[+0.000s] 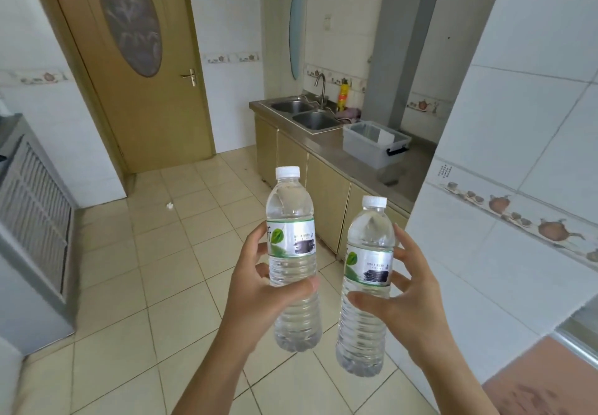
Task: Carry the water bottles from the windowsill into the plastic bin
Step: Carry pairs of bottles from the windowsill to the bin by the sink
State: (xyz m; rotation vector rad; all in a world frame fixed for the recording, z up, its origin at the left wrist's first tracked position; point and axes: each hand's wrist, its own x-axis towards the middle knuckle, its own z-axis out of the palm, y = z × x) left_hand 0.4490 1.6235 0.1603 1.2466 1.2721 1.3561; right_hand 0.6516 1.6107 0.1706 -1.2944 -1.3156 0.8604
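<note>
Two clear plastic water bottles with white screw caps and green-leaf labels are what I have in front of me, one per hand, both held out over the beige tiled floor [161, 252]. The left bottle [293, 262] stands nearly upright, cap up, its long axis leaning slightly; my left hand [262, 282] grips it around the label, thumb across the front. The right bottle [367, 288] also points cap up, tilted a little to the right, and my right hand [401, 295] holds it at mid-body, fingers curled round it. I count one translucent plastic bin with a black latch [375, 146], well beyond the bottles, sitting on the steel counter [365, 168] just beside the double sink [304, 113].
</note>
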